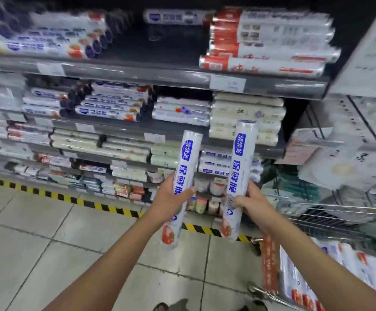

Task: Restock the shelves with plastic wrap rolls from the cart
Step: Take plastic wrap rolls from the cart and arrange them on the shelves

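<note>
My left hand [171, 198] grips a white plastic wrap roll [185, 162] with blue lettering, held nearly upright in front of the shelves. My right hand [253, 204] grips a second, matching roll [240, 158], also nearly upright, a little to the right. The wire cart [339, 218] stands at the lower right, with more rolls [361, 268] of the same kind lying in it. The shelves [182, 75] ahead carry stacked rolls, with a dark gap [155, 43] in the middle of the top shelf.
Yellow and black tape [75, 199] runs along the tiled floor at the foot of the shelving. A white rack with hanging packs [350, 158] stands at the right, just above the cart. An orange strap [270, 263] hangs on the cart's front.
</note>
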